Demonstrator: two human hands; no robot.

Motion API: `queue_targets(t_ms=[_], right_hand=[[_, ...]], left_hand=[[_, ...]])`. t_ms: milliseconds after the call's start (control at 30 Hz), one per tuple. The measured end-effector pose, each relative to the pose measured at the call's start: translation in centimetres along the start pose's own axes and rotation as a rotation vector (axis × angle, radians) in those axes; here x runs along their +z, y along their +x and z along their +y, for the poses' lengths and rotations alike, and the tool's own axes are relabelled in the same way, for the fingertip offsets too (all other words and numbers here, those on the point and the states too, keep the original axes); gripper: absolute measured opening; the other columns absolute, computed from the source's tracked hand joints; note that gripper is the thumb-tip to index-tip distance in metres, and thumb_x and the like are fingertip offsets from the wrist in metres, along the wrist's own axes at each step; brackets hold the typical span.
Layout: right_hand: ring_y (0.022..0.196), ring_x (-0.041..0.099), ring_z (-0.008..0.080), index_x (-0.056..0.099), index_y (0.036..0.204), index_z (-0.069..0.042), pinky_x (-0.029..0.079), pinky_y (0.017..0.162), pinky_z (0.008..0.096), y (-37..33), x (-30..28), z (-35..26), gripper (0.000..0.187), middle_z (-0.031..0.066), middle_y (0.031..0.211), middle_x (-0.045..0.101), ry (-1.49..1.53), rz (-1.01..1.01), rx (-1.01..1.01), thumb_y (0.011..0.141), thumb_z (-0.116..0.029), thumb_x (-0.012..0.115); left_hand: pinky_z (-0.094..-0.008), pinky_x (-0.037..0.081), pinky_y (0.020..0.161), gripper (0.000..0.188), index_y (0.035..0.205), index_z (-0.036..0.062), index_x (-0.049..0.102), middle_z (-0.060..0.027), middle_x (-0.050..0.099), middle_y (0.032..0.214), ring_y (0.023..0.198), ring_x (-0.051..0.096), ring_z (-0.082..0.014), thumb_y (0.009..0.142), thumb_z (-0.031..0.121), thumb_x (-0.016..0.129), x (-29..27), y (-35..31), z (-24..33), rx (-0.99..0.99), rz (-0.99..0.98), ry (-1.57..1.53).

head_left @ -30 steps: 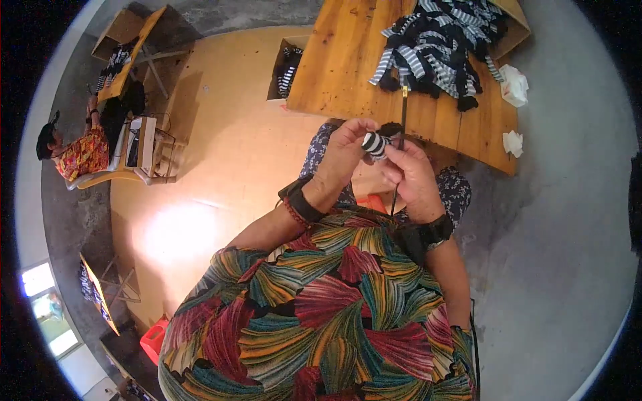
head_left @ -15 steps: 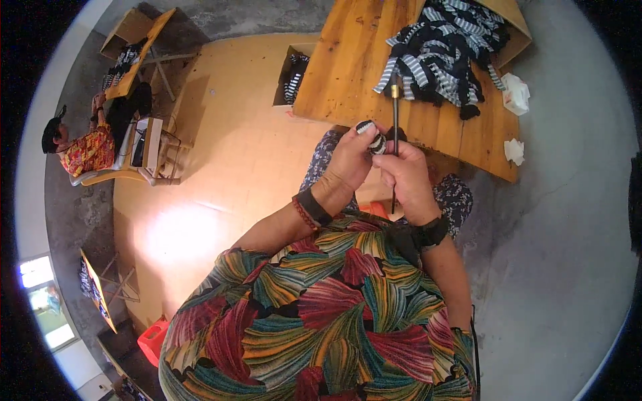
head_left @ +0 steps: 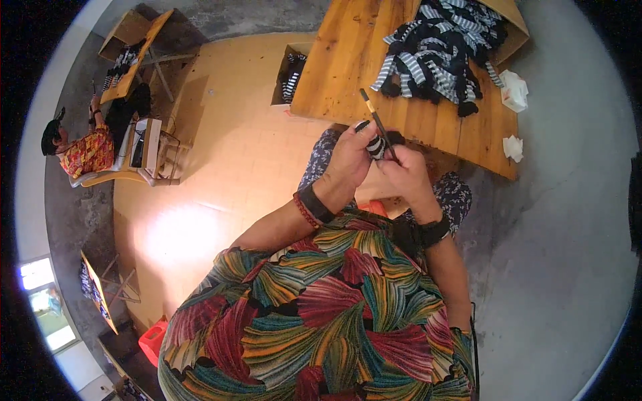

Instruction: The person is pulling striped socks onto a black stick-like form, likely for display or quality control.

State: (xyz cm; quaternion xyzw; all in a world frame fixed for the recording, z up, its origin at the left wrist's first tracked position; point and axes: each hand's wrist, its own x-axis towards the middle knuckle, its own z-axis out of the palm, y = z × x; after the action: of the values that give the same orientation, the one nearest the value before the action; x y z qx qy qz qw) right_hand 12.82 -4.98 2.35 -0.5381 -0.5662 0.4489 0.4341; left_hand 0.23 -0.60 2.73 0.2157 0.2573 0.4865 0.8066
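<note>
Both of my hands are raised in front of me, close together, just short of the wooden table's near edge. My left hand [head_left: 348,159] is closed around a small black-and-white striped knit piece [head_left: 376,148], bunched up at the fingertips. A thin dark rod [head_left: 376,116] with a pale yellow band near its upper end is pinched in my right hand [head_left: 409,175]. It leans to the left and crosses the striped piece; whether it goes into the fabric I cannot tell. Black fluffy material [head_left: 394,138] shows behind the right fingers.
On the wooden table [head_left: 331,73] lies a heap of striped knit pieces [head_left: 435,63], spilling from a cardboard box [head_left: 511,20]. A white packet [head_left: 513,91] and crumpled tissue [head_left: 513,148] are at its right edge. Another box [head_left: 279,90] stands left. A person [head_left: 90,148] sits far left.
The rod has swung from upright to leaning left, its banded end now nearer my left hand. My right hand has turned with it. The left hand keeps its hold on the knit piece.
</note>
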Motion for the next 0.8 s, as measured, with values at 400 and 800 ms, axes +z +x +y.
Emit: queue_targets(t_ms=[400,800], right_hand=[[0.050,0.039,0.0013,0.057,0.079,-0.004,0.028,0.043,0.0154,-0.6,0.1,-1.7,0.006,-0.0035,0.064,0.049,0.317,-0.103,0.150,0.078,-0.010,0.056],[0.052,0.051,0.0073,0.055,0.072,0.002,0.039,0.047,0.0209,-2.3,-4.3,-2.2,0.025,0.0004,0.058,0.051,-0.154,-0.086,0.109,0.086,-0.018,0.048]], left_hand=[[-0.0365,0.047,0.077,0.025,0.088,0.0050,0.055,-0.0086,0.059,0.087,0.084,0.057,-0.0226,0.085,0.030,0.053,-0.4,0.2,-0.2,-0.050,-0.080,-0.152],[-0.0491,0.048,0.072,0.037,0.079,0.0088,0.055,-0.0128,0.060,0.076,0.080,0.059,-0.0367,0.083,0.045,0.050,-3.4,2.0,4.0,-0.108,0.039,-0.348]])
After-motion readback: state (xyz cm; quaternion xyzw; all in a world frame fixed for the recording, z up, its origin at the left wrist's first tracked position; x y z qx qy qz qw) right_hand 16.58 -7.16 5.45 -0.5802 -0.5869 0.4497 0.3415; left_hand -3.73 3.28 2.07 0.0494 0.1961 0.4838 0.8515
